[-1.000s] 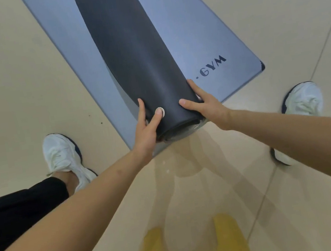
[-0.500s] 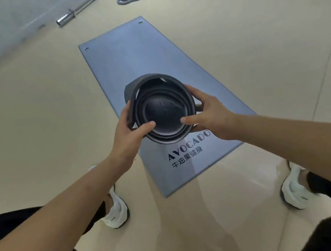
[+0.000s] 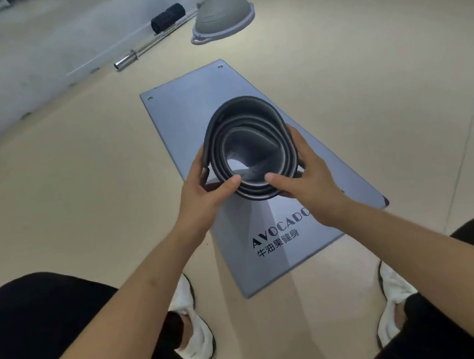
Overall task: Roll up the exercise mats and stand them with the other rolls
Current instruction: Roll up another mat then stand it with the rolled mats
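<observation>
Left hand [image 3: 201, 199] and right hand [image 3: 307, 182] grip rolled mat [image 3: 244, 106] (end-on) over flat mat [image 3: 187, 109]; dome [image 3: 220, 15] beyond.

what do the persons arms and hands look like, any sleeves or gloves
The left hand and right hand wear no gloves, and no rings, watch or bands show. The left forearm and right forearm are uncovered, no sleeve in view.

Head camera looks forward-down, near the rolled mat [image 3: 246, 122].
</observation>
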